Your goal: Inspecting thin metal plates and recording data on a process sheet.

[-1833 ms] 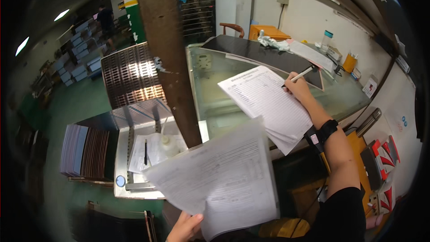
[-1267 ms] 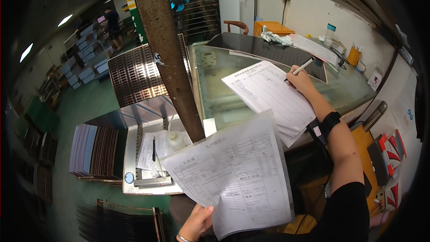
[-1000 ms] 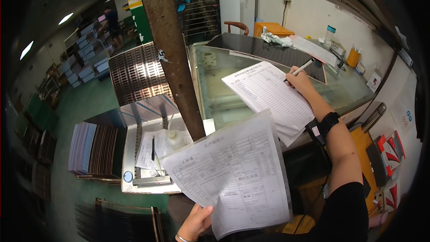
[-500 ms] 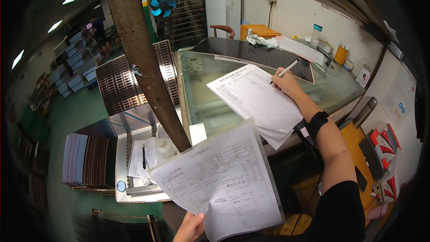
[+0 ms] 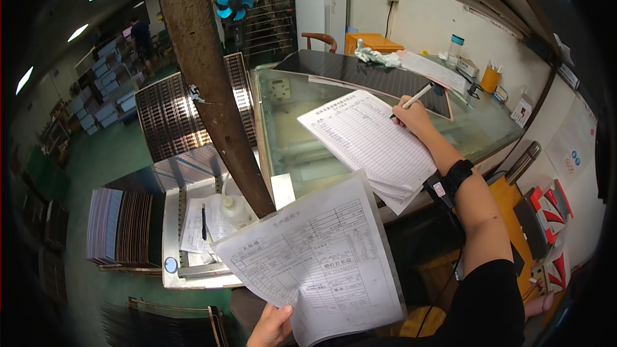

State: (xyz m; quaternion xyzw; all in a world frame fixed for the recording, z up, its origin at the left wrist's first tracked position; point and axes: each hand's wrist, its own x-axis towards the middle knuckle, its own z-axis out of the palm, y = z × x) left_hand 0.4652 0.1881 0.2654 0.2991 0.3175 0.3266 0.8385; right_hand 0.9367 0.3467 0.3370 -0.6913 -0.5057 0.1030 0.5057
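While left hand (image 5: 273,326) grips a form (image 5: 315,266), glass desk (image 5: 289,148) gleams.

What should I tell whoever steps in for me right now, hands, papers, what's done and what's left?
Left hand: holds a printed form sheet up by its lower edge, in front of the body.
Right hand: grips a white pen, tip on the ruled log sheet, which lies on the glass-topped desk.
Done: the log sheet is out, pen on it; how many rows are filled is too small to tell.
Left: probably carrying on the entries on the log sheet, then setting the held form down.
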